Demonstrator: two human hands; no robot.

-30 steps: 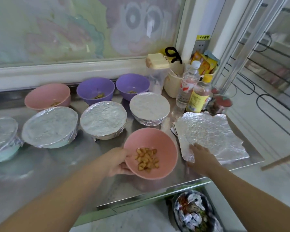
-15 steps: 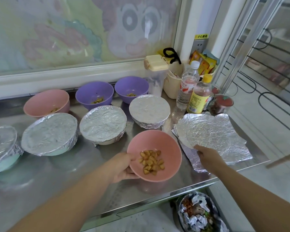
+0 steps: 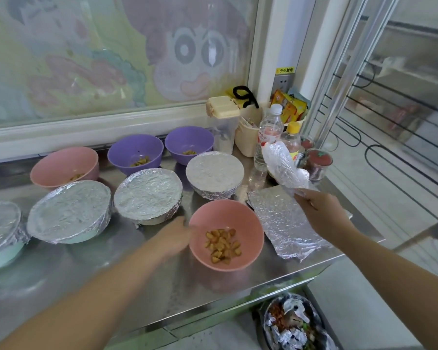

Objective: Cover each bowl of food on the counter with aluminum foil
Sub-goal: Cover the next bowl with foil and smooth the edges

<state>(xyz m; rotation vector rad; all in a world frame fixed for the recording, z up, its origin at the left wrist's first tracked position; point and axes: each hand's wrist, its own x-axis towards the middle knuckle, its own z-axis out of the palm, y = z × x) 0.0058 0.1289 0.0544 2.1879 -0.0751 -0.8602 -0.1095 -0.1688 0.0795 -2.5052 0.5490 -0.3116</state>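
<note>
A pink bowl [image 3: 248, 223] with brown food pieces sits uncovered near the counter's front edge. My left hand [image 3: 173, 236] holds its left rim. My right hand [image 3: 319, 210] pinches a sheet of aluminum foil [image 3: 283, 165] and holds it lifted and curled above the remaining foil sheets [image 3: 286, 228] lying to the right of the bowl. Several bowls behind are foil-covered, such as the foil-covered bowl [image 3: 148, 195] just behind my left hand. At the back stand uncovered another pink bowl [image 3: 65, 166] and two purple bowls [image 3: 135, 155] [image 3: 189, 144].
Bottles [image 3: 268, 137], a lidded container [image 3: 223, 127] and jars [image 3: 317, 164] crowd the back right corner of the steel counter [image 3: 86, 269]. A bin with crumpled foil [image 3: 296, 324] stands on the floor below the front edge. A window wall runs behind.
My right hand has picked the top foil sheet off the stack and raised it. My left hand stays at the pink bowl's rim.
</note>
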